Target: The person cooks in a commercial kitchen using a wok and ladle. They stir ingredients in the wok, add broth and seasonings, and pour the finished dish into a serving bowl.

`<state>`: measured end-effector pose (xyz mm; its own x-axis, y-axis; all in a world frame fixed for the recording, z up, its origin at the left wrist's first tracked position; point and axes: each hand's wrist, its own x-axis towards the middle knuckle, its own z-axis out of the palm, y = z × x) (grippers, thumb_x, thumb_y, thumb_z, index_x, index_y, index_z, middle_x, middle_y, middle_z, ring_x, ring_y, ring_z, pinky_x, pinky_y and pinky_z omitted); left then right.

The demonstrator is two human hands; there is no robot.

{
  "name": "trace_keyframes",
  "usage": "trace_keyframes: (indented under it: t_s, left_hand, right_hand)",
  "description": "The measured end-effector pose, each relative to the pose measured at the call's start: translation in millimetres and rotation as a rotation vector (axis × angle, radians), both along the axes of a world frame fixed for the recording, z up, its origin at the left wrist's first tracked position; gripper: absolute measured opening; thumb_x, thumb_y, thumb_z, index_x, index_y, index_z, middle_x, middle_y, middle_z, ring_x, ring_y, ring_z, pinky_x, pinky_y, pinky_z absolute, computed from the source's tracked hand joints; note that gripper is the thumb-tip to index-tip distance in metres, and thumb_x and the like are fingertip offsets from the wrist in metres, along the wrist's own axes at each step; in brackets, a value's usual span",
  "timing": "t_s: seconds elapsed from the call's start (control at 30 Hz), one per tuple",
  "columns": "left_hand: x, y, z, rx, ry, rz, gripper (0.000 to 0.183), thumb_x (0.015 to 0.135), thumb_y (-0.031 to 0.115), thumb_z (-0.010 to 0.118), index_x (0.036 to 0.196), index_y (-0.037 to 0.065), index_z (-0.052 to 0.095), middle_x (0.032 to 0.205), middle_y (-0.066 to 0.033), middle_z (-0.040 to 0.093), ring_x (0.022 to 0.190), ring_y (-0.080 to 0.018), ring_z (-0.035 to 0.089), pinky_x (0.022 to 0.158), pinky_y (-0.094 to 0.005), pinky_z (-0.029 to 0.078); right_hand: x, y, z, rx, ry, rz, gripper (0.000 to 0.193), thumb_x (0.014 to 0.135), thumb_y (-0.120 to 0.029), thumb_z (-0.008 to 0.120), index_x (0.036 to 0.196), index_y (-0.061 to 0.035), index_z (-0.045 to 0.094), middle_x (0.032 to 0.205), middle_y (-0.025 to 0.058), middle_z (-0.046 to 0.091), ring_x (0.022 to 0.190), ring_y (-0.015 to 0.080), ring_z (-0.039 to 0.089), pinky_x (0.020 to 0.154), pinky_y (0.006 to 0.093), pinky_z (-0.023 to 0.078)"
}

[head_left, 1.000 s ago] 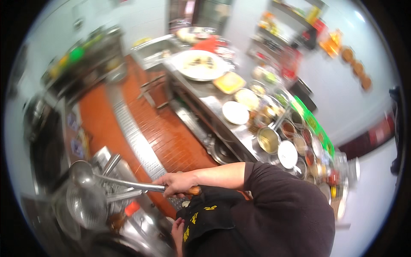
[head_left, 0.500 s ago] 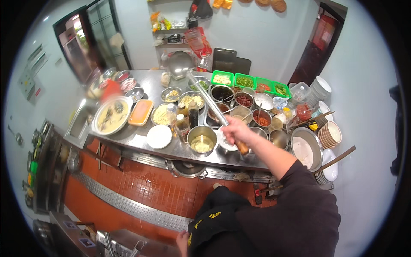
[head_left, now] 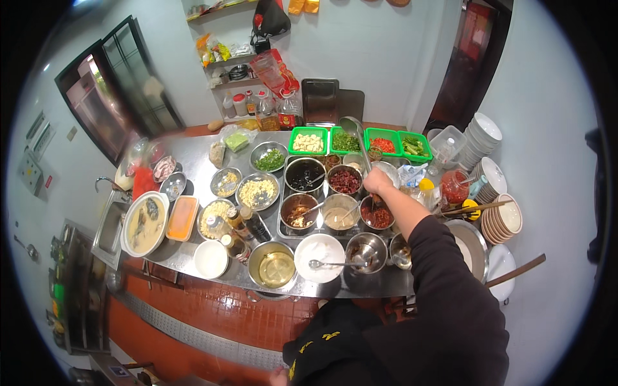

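Note:
My right hand (head_left: 378, 183) is closed around the handle of a long metal ladle (head_left: 364, 152). The ladle points away from me, its bowl over the green baskets at the back. Below that hand sits a pot of red chili sauce (head_left: 377, 215); close by on its left are a pot of dark red dried chilies (head_left: 344, 181) and a pot of pale sauce (head_left: 340, 211). Beneath the ladle's bowl is a green basket of chopped greens (head_left: 346, 141). Only a sliver of my left hand (head_left: 279, 377) shows, low beside my apron, its fingers mostly hidden.
On the steel counter (head_left: 187, 241) stand a white bowl with a spoon (head_left: 320, 270), a pot of clear liquid (head_left: 273, 265), bottles (head_left: 256, 226) and a fish soup tureen (head_left: 144, 225). Stacked bowls (head_left: 504, 219) line the right end; a wooden handle (head_left: 515, 271) juts out there.
My right hand has carried the ladle to the right and farther over the counter. Its bowl has gone from the back left to above the green baskets. The view has shifted too.

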<state>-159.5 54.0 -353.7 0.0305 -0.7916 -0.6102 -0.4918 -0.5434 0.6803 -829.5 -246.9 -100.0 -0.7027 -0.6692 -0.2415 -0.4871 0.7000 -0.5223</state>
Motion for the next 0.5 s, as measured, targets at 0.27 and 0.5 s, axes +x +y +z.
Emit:
trace_keyframes:
  t_s: [0.27,0.5]
  left_hand:
    - [-34.9,-8.5,9.5,0.047,-0.04,-0.062,0.036,0.094,0.028,0.056,0.113,0.0,0.068,0.096,-0.0168,0.07,0.088,-0.0256,0.062,0.082,-0.0369,0.049]
    - [-34.4,-32.7,16.1,0.053,-0.018,-0.078,0.036,0.093,0.025,0.056,0.115,-0.001,0.067,0.098,-0.0159,0.071,0.09,-0.0246,0.063,0.083,-0.036,0.05]
  right_hand:
    - [-50.4,0.1,-43.0,-0.222,-0.68,-0.068,0.005,0.084,-0.003,0.055,0.079,-0.0014,0.054,0.058,0.0053,0.053,0.04,0.0193,0.05,0.04,0.0365,0.044]
    - [-57.5,9.5,-38.4,-0.149,-0.587,-0.063,0.005,0.084,-0.002,0.055,0.079,0.0005,0.053,0.058,0.0087,0.053,0.042,0.0206,0.052,0.04,0.0368,0.044]
